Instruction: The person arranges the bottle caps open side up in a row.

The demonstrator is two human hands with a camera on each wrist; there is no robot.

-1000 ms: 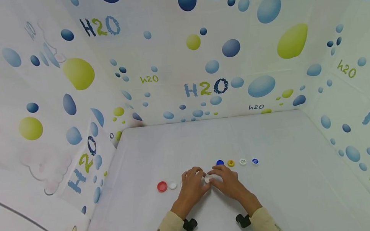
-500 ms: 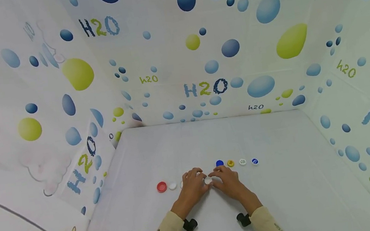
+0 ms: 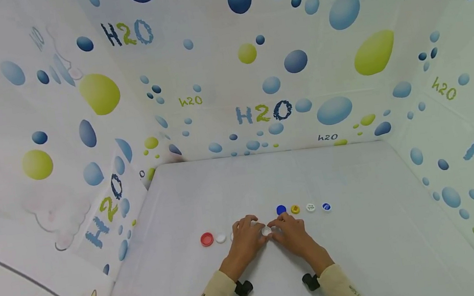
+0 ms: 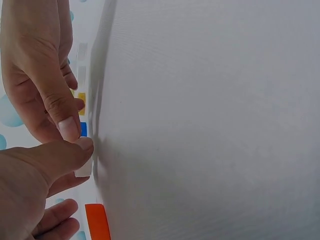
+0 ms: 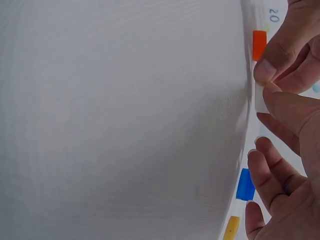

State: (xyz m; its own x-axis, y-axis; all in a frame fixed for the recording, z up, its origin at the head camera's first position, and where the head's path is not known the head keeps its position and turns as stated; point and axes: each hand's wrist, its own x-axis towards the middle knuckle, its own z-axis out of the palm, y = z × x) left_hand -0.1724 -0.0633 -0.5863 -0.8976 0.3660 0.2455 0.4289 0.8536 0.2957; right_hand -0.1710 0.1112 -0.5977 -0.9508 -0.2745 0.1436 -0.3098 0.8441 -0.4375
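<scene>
Lying directly between left hand [image 3: 246, 235] and right hand [image 3: 292, 231], one white cap [image 3: 266, 231] was pinched by both, neither being nearer.

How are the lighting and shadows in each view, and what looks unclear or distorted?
Head: bright, fairly even light, held cap too small for detail; left wrist: dimmer, soft shadow on the table; right wrist: also dim, table's outline curved.

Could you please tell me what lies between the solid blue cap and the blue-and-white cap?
Between them, in the head view, lie a yellow cap and, right of it, a white cap with dark marks.
</scene>
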